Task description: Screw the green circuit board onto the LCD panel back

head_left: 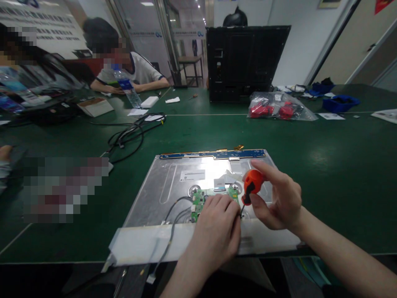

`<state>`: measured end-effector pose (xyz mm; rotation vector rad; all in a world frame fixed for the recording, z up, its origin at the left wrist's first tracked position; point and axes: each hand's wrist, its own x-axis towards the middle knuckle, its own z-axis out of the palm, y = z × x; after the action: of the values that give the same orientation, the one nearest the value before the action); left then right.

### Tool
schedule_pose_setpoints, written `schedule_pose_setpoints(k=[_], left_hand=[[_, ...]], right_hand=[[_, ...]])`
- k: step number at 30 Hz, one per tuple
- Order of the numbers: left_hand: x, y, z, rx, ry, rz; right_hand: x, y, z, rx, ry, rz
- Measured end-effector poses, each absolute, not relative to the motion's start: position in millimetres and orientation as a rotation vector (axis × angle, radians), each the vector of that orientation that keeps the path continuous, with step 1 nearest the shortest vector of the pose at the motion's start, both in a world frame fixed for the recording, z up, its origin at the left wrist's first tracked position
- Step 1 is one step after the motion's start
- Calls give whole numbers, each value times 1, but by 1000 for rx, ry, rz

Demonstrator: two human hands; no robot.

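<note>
My right hand (281,198) grips a small red-orange and black screwdriver (253,182) between thumb and fingers. The tool is tilted, its shaft pointing down to the right edge of a green circuit board (200,198). My left hand (218,225) lies over that board with its fingers curled and close together; fingertips and anything under them are hidden. Beneath both hands is a silver metal display panel (149,194), back side up, with a blue circuit strip (189,155) on its far edge and a whitish sheet (139,246) along its near edge. Grey cables (173,225) run from the board.
A black monitor-like unit (245,62) stands at the back, beside a plastic bag (282,107) of red items. Black cables (133,132) lie coiled on the green table (192,132). A water bottle (127,89) stands near a seated person (136,70). Another person sits at far left.
</note>
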<state>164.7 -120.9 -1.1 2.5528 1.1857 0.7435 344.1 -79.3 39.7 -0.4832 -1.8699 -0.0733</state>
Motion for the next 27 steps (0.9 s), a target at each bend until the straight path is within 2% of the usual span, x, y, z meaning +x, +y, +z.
schedule_pose_setpoints(k=[4, 12, 21, 27], left_hand=[[165, -121, -1, 2546, 1192, 739], [165, -121, -5, 2567, 1188, 810], [165, -121, -3, 2547, 1187, 750], [165, -122, -4, 2562, 1188, 837]], right_hand=[[345, -76, 36, -426, -1884, 21], [345, -78, 37, -572, -1843, -144], [345, -79, 39, -461, -1860, -26], [345, -77, 39, -515, -1860, -81]])
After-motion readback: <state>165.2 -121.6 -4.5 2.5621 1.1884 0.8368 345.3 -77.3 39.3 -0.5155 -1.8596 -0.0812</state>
